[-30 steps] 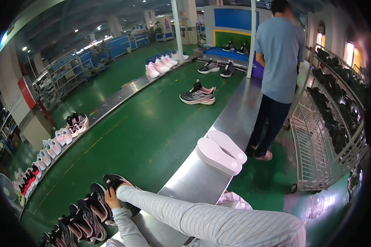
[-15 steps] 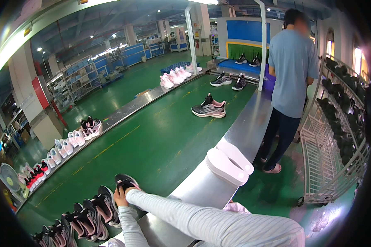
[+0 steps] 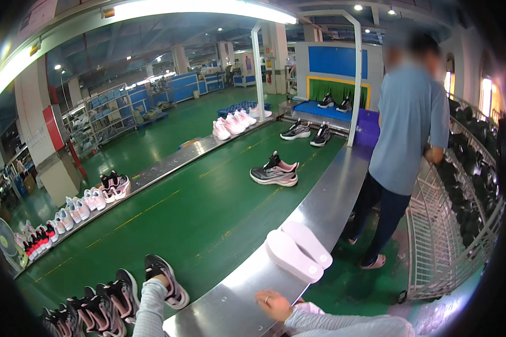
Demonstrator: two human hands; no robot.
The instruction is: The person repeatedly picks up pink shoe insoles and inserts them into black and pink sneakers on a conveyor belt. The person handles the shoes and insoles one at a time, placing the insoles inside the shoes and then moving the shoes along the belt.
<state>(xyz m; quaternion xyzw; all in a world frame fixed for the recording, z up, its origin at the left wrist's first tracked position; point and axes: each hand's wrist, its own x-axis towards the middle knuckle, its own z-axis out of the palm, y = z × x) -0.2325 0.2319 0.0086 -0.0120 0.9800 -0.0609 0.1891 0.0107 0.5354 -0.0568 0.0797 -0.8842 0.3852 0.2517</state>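
Observation:
At the near end of the green belt, my left hand (image 3: 161, 278) is closed on a black sneaker (image 3: 157, 264) with pink trim. Its fingers are partly hidden at the shoe's opening. My right hand (image 3: 274, 306) is apart from the sneaker, over the metal ledge (image 3: 230, 306), with its fingers stretched out and nothing in it; a ring shows on one finger. Beyond it on the ledge lies a pair of white sole-shaped pieces (image 3: 294, 256). Several similar black sneakers (image 3: 118, 295) stand in a row left of my left hand.
Another black-and-pink sneaker (image 3: 274, 170) sits farther up the belt (image 3: 208, 196). White and pink shoes (image 3: 77, 208) line the far ledge. At the right, a person in a blue shirt (image 3: 407, 129) stands beside a wire rack (image 3: 433, 247) loaded with dark shoes.
My right hand has let go of the sneaker and moved right, over the metal ledge. My left hand stays at the shoe. The person at the right has turned toward the rack, reaching at it.

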